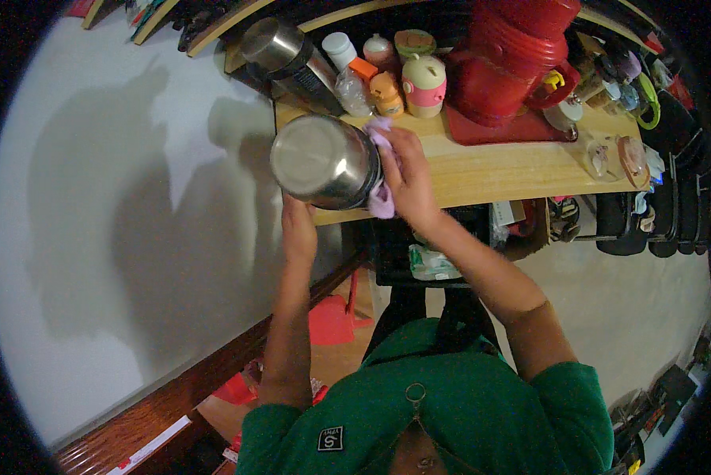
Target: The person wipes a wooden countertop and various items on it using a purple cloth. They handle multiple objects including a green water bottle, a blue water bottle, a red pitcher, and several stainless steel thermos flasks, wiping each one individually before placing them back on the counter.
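Note:
A stainless steel vacuum flask is held tilted above the wooden shelf top, its round metal end towards me. My left hand supports it from the near left side; the fingers are hidden behind the metal. With my right hand I press a light purple cloth against the flask's dark-banded right end. The cloth shows above and below my fingers. Behind the flask stand a taller steel thermos, an orange bottle and a cream cup with a pink band.
A large red thermos jug stands on a red tray at the back. Glass jars sit near the right end of the wooden top. A white wall borders the left. A red watering can is down below.

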`<act>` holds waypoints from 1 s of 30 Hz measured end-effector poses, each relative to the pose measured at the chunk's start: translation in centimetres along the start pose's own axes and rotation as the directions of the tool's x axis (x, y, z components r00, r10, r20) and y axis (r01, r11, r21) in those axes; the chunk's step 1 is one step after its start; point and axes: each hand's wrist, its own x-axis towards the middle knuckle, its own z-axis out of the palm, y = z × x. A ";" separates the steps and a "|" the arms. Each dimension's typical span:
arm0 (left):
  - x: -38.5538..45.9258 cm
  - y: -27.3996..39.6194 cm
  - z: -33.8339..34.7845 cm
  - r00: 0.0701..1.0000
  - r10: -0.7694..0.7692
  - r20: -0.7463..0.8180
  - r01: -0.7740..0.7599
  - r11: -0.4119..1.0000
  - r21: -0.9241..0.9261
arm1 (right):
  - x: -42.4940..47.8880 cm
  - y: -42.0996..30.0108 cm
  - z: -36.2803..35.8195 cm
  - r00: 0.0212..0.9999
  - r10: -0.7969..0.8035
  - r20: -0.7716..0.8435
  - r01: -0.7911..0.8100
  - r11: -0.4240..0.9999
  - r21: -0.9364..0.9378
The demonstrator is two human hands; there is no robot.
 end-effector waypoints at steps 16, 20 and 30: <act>-2.5 1.2 4.1 0.870 0.297 -0.394 -0.353 0.933 -0.077 | -4.9 4.9 -0.7 0.972 0.228 0.049 -0.229 0.973 0.028; -1.3 5.3 1.6 0.903 0.361 -0.233 -0.340 0.932 0.123 | -0.1 1.7 -2.6 0.973 0.211 0.095 -0.214 0.977 0.022; 1.3 7.2 -2.5 0.888 0.459 -0.007 -0.423 0.825 0.375 | -3.0 2.2 -1.9 0.917 0.299 0.265 -0.314 0.949 0.016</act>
